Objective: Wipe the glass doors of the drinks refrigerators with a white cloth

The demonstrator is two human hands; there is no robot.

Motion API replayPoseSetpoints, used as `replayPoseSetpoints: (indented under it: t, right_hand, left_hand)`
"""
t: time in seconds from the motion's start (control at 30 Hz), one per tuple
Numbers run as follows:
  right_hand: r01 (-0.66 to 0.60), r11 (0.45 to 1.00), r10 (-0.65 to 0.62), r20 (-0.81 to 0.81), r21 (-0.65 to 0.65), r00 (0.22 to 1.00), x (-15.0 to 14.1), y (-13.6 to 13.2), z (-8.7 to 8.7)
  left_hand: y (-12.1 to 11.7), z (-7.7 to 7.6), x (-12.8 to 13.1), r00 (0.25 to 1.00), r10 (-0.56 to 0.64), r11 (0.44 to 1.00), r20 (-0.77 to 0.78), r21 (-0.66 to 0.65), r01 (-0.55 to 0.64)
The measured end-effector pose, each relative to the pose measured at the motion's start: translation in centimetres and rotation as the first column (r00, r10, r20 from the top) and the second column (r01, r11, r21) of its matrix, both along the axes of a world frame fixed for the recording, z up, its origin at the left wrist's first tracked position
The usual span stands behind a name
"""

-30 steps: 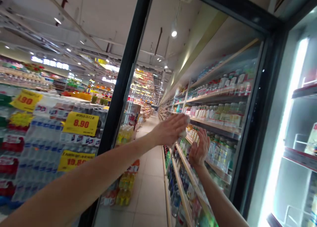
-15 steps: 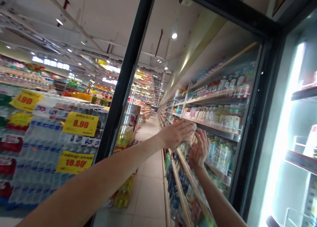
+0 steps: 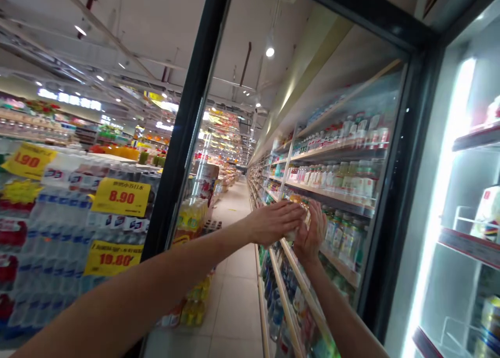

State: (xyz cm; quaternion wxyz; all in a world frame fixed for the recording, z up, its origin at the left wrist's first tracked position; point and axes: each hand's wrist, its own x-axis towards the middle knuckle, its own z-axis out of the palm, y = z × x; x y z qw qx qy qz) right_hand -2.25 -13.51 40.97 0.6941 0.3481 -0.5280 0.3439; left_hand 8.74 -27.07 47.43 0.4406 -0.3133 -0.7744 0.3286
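Note:
My left hand (image 3: 275, 222) reaches in from the left, its fingers stretched and held close together. Under its palm and fingertips shows part of a small whitish, crumpled piece that looks like a cloth or tissue (image 3: 291, 235); most of it is hidden. Right beside the left fingertips is my right hand (image 3: 310, 233), fingers pointing up, slightly bent and a little apart. Both hands are in front of the glass pane of a black-framed cooler door (image 3: 191, 113), which stands open. Whether the fingertips touch the glass is hard to tell.
To the right is the lit cooler with its shelves (image 3: 469, 243) and a bright light strip (image 3: 441, 191). Shelves of bottles (image 3: 332, 178) show through the pane. Stacked water packs (image 3: 58, 233) with yellow price signs (image 3: 122, 196) stand left. A tiled aisle floor (image 3: 234, 285) runs ahead.
Both hands have shifted slightly lower and to the left in the picture, and closer together. The whole view has also moved a little, showing more of the cooler shelves on the right.

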Motion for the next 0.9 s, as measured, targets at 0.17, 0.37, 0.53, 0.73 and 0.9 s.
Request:
replayPoseSetpoints:
  t: [0.17,0.37,0.53,0.73,0.9]
  right_hand:
    - [-0.006,1.000,0.006,-0.025,0.006,1.000,0.1,0.1,0.1]
    - [0.018,0.999,-0.017,-0.037,0.027,0.999,0.5,0.5,0.0]
    - [-0.076,0.971,0.101,-0.099,0.228,0.990,3.6,-1.8,1.7]
    - [-0.084,0.977,0.083,0.011,0.194,0.996,7.0,-6.2,4.9]
    - [0.204,0.954,-0.223,0.069,0.218,0.972,3.1,-1.2,5.3]
  left_hand:
    - [-1.0,2.5,1.4,0.985,0.104,0.970,-0.139,0.233,-0.069]
    - [-1.9,4.9,2.6,0.933,0.225,0.884,-0.281,0.461,-0.075]
    - [-1.4,2.9,2.6,0.982,0.114,0.958,-0.151,0.277,-0.068]
    - [-3.8,2.5,4.9,0.971,-0.104,0.915,-0.217,0.361,0.179]
    - [-4.4,1.5,4.6,0.883,0.057,0.824,-0.466,0.521,0.222]
